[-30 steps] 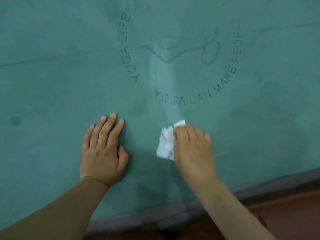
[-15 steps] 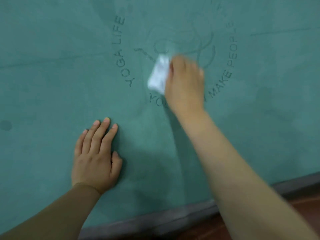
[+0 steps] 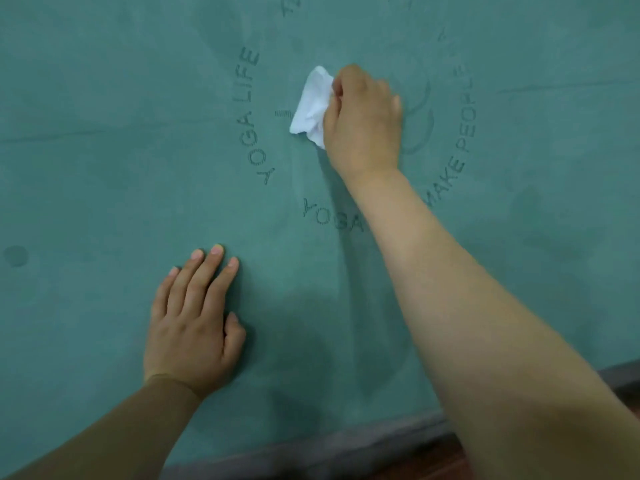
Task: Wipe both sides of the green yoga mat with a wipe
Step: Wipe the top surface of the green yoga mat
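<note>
We note the green yoga mat (image 3: 104,168) lying flat, filling the view. Left hand (image 3: 194,327) rests palm-down on it, fingers straight. Right hand (image 3: 362,123) grips the crumpled white wipe (image 3: 311,105), pressed on the mat inside the printed lettering ring (image 3: 251,109).

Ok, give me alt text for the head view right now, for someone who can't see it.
The right hand grips a crumpled white wipe against the green yoga mat, inside its printed ring of lettering. The left hand rests flat on the mat nearer the person, fingers straight. The mat's dark edge and reddish floor show at the bottom.
</note>
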The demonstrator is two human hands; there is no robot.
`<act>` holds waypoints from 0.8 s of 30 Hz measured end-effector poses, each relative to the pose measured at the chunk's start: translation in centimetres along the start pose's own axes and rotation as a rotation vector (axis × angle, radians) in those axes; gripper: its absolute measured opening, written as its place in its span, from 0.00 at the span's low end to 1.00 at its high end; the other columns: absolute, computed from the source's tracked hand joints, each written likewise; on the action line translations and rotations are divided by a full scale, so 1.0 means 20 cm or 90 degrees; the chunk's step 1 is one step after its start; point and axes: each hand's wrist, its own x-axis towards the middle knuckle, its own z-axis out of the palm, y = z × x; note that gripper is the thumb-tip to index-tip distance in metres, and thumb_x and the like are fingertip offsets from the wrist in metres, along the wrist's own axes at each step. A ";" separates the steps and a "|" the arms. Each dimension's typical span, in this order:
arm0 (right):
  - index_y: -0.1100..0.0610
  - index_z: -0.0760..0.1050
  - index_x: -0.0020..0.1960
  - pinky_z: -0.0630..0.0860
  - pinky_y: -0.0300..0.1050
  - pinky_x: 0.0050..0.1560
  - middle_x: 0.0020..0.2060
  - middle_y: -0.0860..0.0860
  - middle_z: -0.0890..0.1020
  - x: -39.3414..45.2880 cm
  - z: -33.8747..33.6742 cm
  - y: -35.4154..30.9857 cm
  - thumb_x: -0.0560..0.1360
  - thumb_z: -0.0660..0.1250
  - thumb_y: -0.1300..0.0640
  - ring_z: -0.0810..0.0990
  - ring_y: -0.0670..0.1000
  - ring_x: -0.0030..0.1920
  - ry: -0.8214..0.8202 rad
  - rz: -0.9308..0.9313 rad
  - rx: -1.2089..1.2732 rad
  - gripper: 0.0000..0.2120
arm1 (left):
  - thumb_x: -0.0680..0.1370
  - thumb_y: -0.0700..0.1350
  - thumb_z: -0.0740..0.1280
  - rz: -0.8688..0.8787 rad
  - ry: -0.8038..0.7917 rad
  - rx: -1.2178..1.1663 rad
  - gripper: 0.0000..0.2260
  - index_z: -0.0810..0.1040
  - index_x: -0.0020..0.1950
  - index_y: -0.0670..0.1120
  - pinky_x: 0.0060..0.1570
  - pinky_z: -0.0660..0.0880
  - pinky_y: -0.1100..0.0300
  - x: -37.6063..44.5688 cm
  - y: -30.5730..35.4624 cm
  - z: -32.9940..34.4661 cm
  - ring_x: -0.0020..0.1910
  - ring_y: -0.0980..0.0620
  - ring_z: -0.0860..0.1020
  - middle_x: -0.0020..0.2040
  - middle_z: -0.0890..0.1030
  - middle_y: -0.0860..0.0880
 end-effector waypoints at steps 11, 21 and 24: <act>0.55 0.73 0.44 0.66 0.48 0.41 0.36 0.53 0.78 -1.07 -0.27 0.37 0.75 0.57 0.53 0.76 0.59 0.38 -0.086 0.127 0.003 0.08 | 0.73 0.47 0.55 0.000 -0.005 -0.003 0.28 0.69 0.73 0.40 0.76 0.53 0.47 0.00 0.00 -0.01 0.74 0.41 0.64 0.74 0.68 0.41; 0.56 0.73 0.47 0.62 0.45 0.44 0.41 0.51 0.78 -0.09 -0.08 0.25 0.78 0.57 0.56 0.75 0.55 0.44 0.036 0.072 0.027 0.07 | 0.73 0.48 0.56 -0.008 -0.005 -0.005 0.28 0.70 0.73 0.41 0.77 0.53 0.48 0.00 0.01 -0.01 0.74 0.41 0.64 0.74 0.69 0.42; 0.56 0.73 0.46 0.66 0.49 0.43 0.39 0.54 0.78 -0.90 -0.26 0.52 0.77 0.59 0.54 0.76 0.59 0.40 -0.032 0.169 -0.032 0.07 | 0.73 0.47 0.55 -0.006 -0.001 -0.014 0.28 0.70 0.73 0.40 0.76 0.52 0.48 0.01 0.01 -0.01 0.74 0.41 0.64 0.74 0.69 0.41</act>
